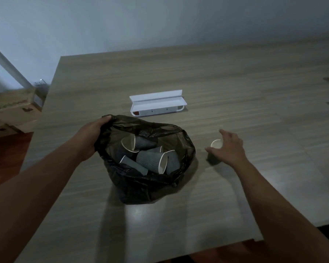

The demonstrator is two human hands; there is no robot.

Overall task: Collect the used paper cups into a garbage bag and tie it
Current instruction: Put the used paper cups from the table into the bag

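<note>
wood table point(235, 88), one black bag point(141, 185), one cup point(216, 149) outside

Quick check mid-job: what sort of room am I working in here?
Probably an office or meeting room: a large wood-grain table against a plain wall, a white power strip box on it, cardboard boxes stacked on the floor to the left. Could be a home workspace.

Count: 1 garbage bag point(144, 185), about 5 cups inside point(150, 158), 1 loose cup point(216, 147), 1 white tray point(158, 104), 2 hands.
</note>
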